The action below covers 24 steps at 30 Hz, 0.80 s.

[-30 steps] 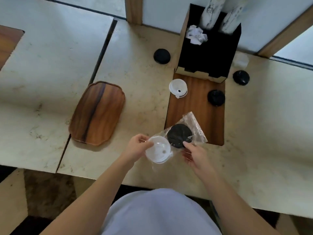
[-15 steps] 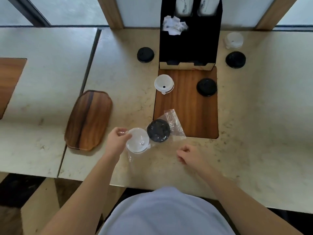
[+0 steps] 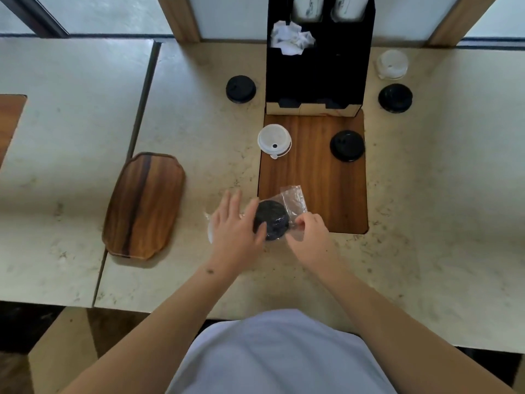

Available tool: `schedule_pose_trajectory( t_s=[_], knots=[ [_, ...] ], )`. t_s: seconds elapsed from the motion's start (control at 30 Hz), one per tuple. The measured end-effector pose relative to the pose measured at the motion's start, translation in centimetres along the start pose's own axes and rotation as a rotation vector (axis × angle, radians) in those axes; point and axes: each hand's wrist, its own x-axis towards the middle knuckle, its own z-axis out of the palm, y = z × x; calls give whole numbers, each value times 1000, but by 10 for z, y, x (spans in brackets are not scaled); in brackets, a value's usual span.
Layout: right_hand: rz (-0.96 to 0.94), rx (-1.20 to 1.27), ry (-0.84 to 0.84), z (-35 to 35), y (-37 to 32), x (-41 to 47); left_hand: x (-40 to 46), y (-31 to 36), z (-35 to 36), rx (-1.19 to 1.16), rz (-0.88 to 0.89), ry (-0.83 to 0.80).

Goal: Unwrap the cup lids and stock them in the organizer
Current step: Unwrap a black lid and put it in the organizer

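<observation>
Centrally, the left hand [image 3: 235, 226] is lying flat, fingers spread, touching the wrapped black lid [image 3: 271, 224] on the worktop [image 3: 440, 223]. At its 3 o'clock, the right hand [image 3: 309, 231] is pinching the plastic wrap [image 3: 294, 199], which is overlapping the wooden inlay's [image 3: 321, 177] near-left edge. Bare worktop is lying at 3 o'clock.

Blk lid [image 3: 271, 223] in clear wrap [image 3: 294, 199]; white lid [image 3: 274, 140]; blk organizer [image 3: 318, 66]; brown striped tray [image 3: 145, 204].

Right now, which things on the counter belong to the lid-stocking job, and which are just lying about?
For the job:
- wrapped black lid, plastic wrap
- loose black lids
- white lid, clear lid
- black organizer

Lying about:
- wooden tray
- crumpled paper
</observation>
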Motion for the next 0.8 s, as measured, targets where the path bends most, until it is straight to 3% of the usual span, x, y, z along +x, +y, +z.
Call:
schedule_pose_trajectory(
  t_s=[0.1,0.3,0.63,0.8],
  knots=[
    [-84,-216,-16,1,3,-3,-12,11,23,84,71,-211],
    [-220,-502,26,1,-2,5,-8,8,44,128,132,-315],
    [-262,-427,-51,-10,11,3,-20,0,41,179,274,-315],
    [-174,-364,-46,-13,16,-7,-26,4,40,141,259,-327]
  ],
)
